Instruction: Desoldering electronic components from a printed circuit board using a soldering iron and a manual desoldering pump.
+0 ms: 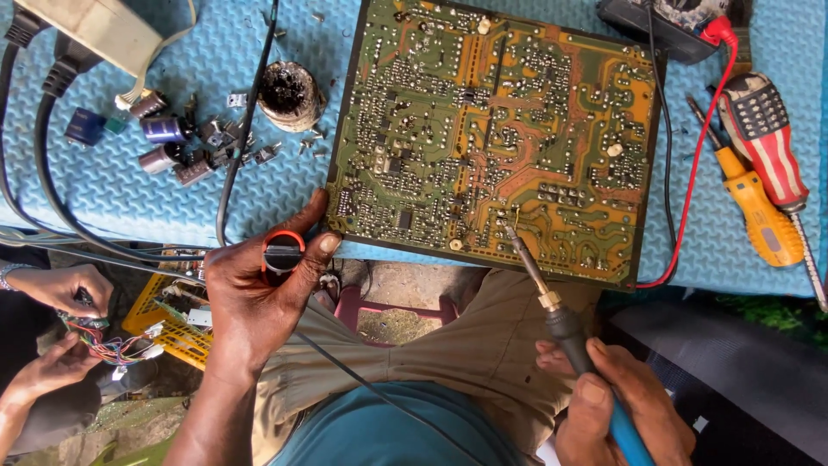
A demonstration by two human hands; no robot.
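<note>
- Two hands at work: your right hand [625, 414] is clenched round the blue handle of the soldering iron [561, 324], tip touching a joint near the lower edge of the circuit board [496, 129].
- Your left hand [254, 298] grasps a small black cylinder with an orange rim [282, 250], thumb pressed against the board's lower left corner.
- Board lies solder side up on the blue table [155, 190], its near edge overhanging your lap.
- Risk: the board rests loose, steadied by one thumb only; a push from the tip could skid it and bridge neighbouring joints.
- Risk: a black cable [250, 103] and a red lead [699, 173] run beside the board; a stray hot tip would melt their insulation.
- Risk: hot solder dropping off the overhang would land on your trousers.
- Loose capacitors [164, 138] lie left; screwdrivers [763, 164] right, well apart.
- Another person's hands [56, 324] handle coloured wires at far left.
</note>
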